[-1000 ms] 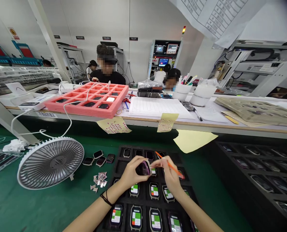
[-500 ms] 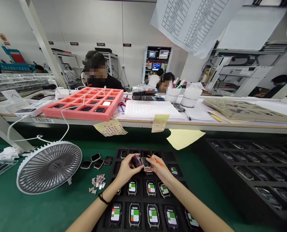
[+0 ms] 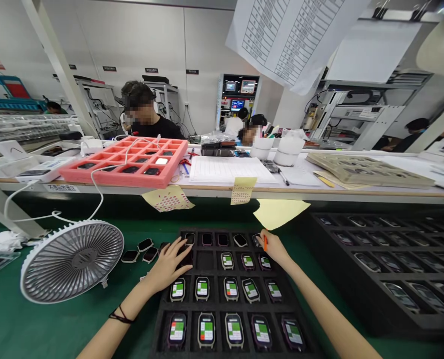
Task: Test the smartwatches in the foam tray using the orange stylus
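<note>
Watches (image 3: 206, 330) sat in rows in a black foam tray (image 3: 206, 261), their screens showing green and red blocks. The left hand (image 3: 167, 265) lay open, its fingers spread and apparently touching a dark watch (image 3: 186, 259) at the fingertips, which hid most of it. The right hand (image 3: 276, 249) pinched a short orange stick (image 3: 265, 243), its lower end hidden by the fingers.
</note>
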`<control>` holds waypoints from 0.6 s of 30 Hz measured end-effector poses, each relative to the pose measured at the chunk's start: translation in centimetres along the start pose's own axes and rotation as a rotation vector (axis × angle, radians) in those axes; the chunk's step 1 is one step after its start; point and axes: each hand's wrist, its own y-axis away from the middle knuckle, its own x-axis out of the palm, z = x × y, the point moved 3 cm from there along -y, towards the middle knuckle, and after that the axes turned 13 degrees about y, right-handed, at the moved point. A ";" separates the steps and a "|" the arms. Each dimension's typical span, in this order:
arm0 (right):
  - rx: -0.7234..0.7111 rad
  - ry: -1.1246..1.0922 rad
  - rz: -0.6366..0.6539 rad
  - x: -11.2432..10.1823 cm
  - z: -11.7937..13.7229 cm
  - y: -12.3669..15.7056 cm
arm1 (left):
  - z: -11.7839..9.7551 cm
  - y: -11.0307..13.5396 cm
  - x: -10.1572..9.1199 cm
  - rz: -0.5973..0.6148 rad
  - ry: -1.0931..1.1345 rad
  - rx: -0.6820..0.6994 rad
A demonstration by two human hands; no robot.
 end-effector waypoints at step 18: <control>-0.269 0.391 0.117 2.3 6.1 4.4 | -9.2 -7.7 6.9 0.025 0.028 -0.028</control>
